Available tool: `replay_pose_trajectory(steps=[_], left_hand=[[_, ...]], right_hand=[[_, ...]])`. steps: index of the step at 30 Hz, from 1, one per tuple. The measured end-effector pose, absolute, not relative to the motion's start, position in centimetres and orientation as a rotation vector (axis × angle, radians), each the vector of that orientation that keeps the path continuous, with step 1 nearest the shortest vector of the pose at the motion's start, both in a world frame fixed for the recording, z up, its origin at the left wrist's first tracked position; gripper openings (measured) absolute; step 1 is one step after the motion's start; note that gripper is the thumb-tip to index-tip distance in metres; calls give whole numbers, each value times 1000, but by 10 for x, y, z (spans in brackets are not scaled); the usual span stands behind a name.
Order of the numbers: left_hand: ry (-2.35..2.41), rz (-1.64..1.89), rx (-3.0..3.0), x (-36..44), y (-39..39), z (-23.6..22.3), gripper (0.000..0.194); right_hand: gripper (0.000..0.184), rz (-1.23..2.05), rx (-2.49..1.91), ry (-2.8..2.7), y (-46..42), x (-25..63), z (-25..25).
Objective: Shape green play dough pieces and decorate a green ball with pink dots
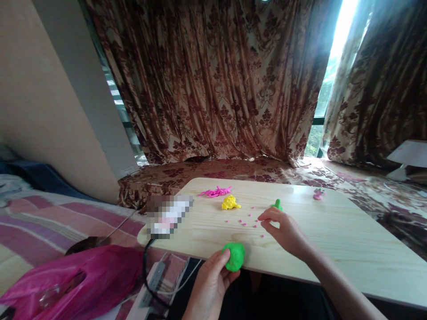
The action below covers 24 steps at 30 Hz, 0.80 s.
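Note:
In my left hand (213,278) is a rounded lump of green modelling clay (235,256), gripped between thumb and fingers over the table's near edge. My right hand (277,226) reaches over the table, thumb and index finger pinched around a tiny pink clay bit (257,220) at their tips. Several similar pink bits (244,224) lie scattered to its left. Just behind the right hand stands a green clay piece (277,204), partly hidden by it. Farther back are a yellow clay lump (229,203) and a pile of pink clay strips (216,191).
The light wooden table (320,249) carries a small pink figure (318,194) at the back right. A blurred-out device (170,215) with a black cable lies at its left end. A pink plastic bag (76,284) and a power strip (150,282) are at lower left.

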State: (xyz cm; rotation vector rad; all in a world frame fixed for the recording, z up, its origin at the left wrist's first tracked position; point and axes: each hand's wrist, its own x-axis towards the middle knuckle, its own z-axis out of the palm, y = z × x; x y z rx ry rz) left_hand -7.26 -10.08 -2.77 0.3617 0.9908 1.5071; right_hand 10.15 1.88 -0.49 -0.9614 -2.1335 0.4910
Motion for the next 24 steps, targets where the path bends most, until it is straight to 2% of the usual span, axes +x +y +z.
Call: replay_pose_trajectory(steps=[4,11,24], left_hand=[[1004,1555,351,-81,-103,-26,21],[954,1595,340,-86,-103,-26,16],[960,1607,341,-86,-105,-22,15]], right_hand=[[19,259,-1025,-2387,39,77,-11],[24,161,-1075,-2502,48,59,-17],[17,111,-1124,-2540,54,52,-13]])
